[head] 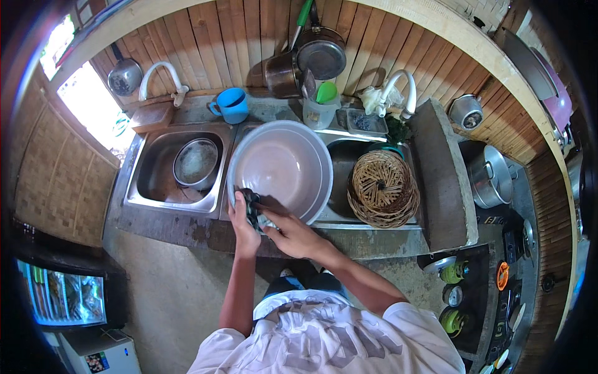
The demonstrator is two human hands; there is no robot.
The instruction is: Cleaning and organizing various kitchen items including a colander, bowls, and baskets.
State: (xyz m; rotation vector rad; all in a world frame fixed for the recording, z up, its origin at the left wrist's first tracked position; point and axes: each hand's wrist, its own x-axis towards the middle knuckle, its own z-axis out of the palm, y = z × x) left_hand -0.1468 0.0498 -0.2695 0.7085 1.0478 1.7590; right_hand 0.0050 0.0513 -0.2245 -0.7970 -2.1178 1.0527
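A large pale plastic basin (280,161) sits across the middle of the sink counter, between the two bowls. At its near left rim, my left hand (245,230) grips a dark, crumpled cloth (252,209), its thumb pointing up along the rim. My right hand (290,234) reaches in from the right, its fingers on the same cloth and partly hiding it. Whether the left hand also grips the basin rim cannot be told. The bottom of the basin looks smooth and shiny.
Left of the basin, a steel sink bowl (154,187) holds a metal pot (197,161). Woven baskets (383,187) stand over the right bowl. Behind are a blue mug (233,106), a utensil container (320,114) and two faucets. A concrete divider (444,177) rises at right.
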